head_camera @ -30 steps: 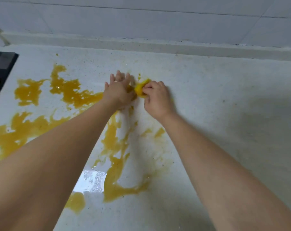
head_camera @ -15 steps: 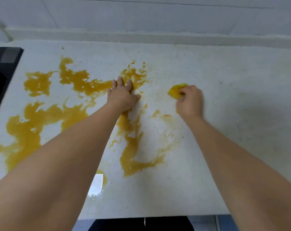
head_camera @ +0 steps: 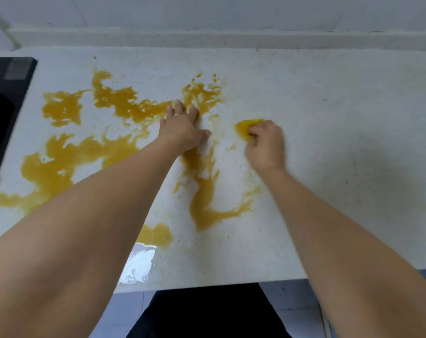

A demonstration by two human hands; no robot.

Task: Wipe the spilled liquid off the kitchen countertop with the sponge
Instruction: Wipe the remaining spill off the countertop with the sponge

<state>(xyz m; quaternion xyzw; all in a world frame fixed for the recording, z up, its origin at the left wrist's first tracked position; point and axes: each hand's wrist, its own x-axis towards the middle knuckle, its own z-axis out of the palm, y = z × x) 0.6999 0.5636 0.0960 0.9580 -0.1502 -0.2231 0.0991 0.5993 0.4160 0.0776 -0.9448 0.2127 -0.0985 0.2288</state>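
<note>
The sponge (head_camera: 247, 126) sits right of frame centre on the surface (head_camera: 341, 118), bunched under the right hand (head_camera: 265, 145), whose fingers curl round it so only a yellow edge shows. The left hand (head_camera: 182, 129) lies flat, fingers straight and holding nothing, near centre, seemingly on the edge of the spill (head_camera: 85, 152).

The spill spreads from centre to the left edge, with one trail running toward the lower centre. A dark hob or sink (head_camera: 4, 106) is cut off at the upper left.

Risks, as I judge them: the soaked sponge may smear rather than lift; the braced palm could slide on the wet patch; liquid near the front edge might drip to the floor.

The right hand is motion-blurred, so its exact hold is unclear. The left forearm hides part of the spill.
</note>
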